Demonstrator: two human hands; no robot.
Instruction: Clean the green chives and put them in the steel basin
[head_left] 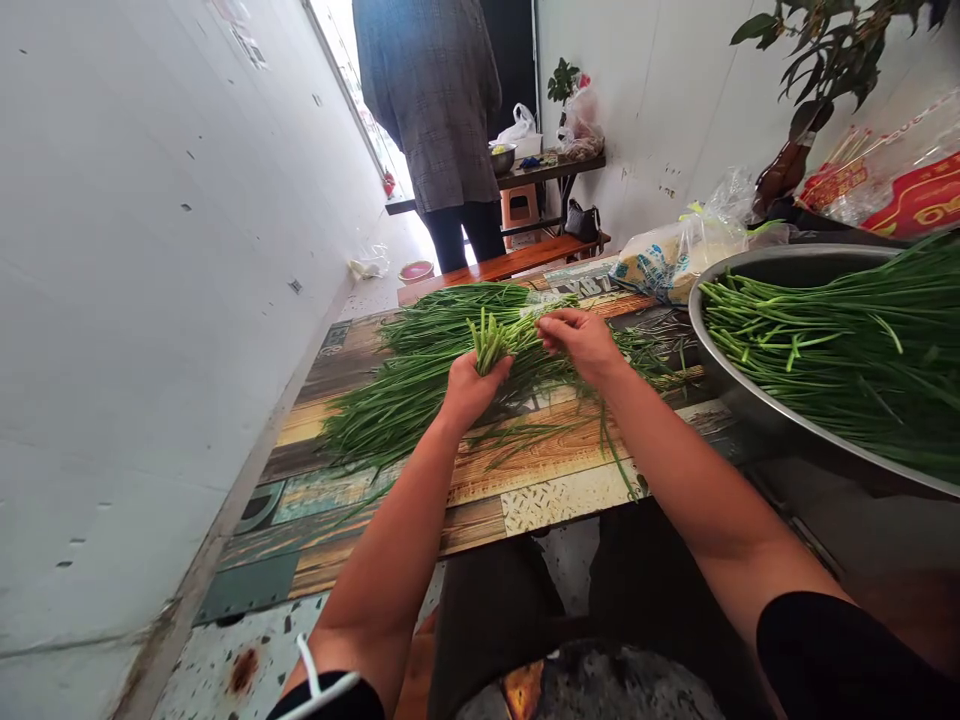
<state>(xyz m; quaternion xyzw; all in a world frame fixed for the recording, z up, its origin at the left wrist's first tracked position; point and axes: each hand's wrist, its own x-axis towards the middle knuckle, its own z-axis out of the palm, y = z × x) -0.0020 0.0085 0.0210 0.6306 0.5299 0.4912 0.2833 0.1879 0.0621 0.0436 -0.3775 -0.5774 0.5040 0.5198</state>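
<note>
A bunch of garlic chives [490,338] stands up out of my left hand [471,388], whose fingers are wrapped round it, pale cut ends on top. Just to the right, my right hand [585,345] is closed in a pinch by the stem ends of the chives on the table. What lies between its fingertips, if anything, is too small to make out. A large pile of garlic chives [390,405] spreads leftward beneath both hands on the wood-patterned table [555,450]. Loose trimmings [652,350] lie to the right of my right hand.
At the right, a big metal basin [780,400] is heaped with chives. Behind it are plastic bags [675,250] and a potted plant [814,120]. Beyond the table stand a bench [510,262] and a person in a grey jacket [435,100]. A white wall [150,300] runs along the left.
</note>
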